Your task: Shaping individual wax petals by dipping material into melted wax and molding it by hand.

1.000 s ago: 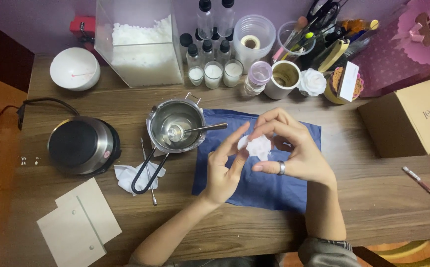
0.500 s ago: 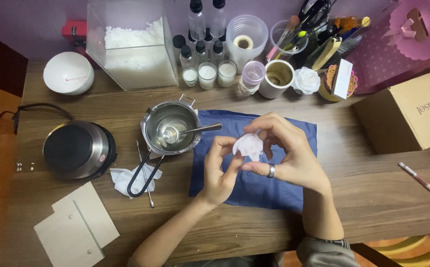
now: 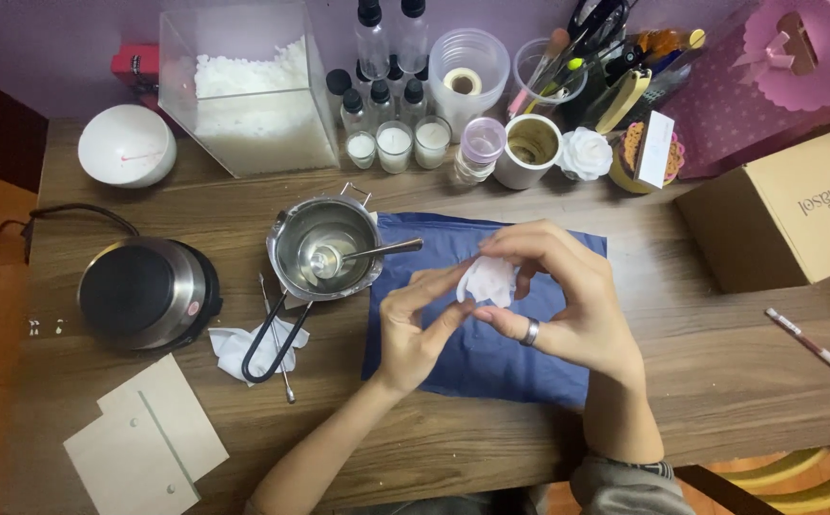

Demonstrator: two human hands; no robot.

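Head view looks down on a brown wooden table (image 3: 701, 381); both hands meet over a dark blue cloth mat (image 3: 491, 353) spread near the table's middle; the right hand (image 3: 568, 296) (a silver ring on one finger) curls its fingertips around a small white flower-shaped wax piece (image 3: 487, 279), gripping it from above and the side; the left hand (image 3: 420, 324) pinches the same piece from below with thumb and forefinger, the other fingers loosely bent; the piece is held above the mat, off its surface. Just left of the hands stands a small steel melting pot with a black wire handle (image 3: 324, 250), a metal spoon (image 3: 358, 256) resting in it; a crumpled white tissue (image 3: 234, 345) lies under the handle; farther left sits a round black and steel hot plate (image 3: 146, 291). Along the back edge stand a clear plastic box of white wax flakes (image 3: 258, 95) and three small glass candles (image 3: 394, 145); a tan cardboard box (image 3: 787, 215) sits at the right.
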